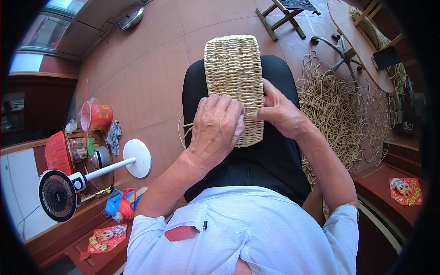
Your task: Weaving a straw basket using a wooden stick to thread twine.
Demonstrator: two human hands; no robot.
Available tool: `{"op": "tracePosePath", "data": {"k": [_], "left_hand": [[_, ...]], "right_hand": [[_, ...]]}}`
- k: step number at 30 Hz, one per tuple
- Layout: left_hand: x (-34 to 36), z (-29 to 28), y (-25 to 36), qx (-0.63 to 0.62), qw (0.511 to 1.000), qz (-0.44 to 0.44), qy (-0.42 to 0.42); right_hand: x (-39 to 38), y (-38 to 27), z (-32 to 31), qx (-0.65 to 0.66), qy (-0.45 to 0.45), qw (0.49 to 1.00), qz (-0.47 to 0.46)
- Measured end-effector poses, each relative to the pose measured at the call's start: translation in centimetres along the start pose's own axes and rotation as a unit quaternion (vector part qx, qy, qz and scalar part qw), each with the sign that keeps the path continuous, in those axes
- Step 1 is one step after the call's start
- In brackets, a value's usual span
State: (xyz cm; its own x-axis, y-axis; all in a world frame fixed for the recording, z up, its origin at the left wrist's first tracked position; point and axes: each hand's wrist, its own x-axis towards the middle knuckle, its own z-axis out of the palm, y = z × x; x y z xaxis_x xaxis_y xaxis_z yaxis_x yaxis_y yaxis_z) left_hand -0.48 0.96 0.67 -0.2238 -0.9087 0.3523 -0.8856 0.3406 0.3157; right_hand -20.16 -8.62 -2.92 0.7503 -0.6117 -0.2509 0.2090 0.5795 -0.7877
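Observation:
Across my lap, on black trousers, lies a long rectangular woven piece [233, 64] of pale straw-coloured cord, tightly woven with rounded corners. Over its lower left part my left hand [215, 123] is closed with curled fingers; what they pinch is hidden. A loose cord [187, 130] shows just left of that hand. At the right edge my right hand [282, 112] grips the woven piece, thumb on top near the left fingertips and other fingers against its side.
A large tangled heap of cord [332, 110] covers the floor at right, near a wheeled chair base [344, 55]. A folding stool [284, 18] stands ahead. On the left are a white fan [58, 195], a red bucket [100, 115] and water bottles [120, 204].

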Motion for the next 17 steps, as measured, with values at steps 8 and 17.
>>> {"op": "tracePosePath", "data": {"k": [8, 17], "left_hand": [[-0.9, -0.3, -1.1, -0.134, 0.989, -0.047, 0.03], [-1.2, -0.3, -0.8, -0.065, 0.996, -0.04, 0.041]], "right_hand": [[-0.1, -0.1, 0.0, -0.003, 0.002, 1.0, 0.013], [-0.1, -0.2, 0.2, 0.005, 0.006, 1.0, 0.013]]}}
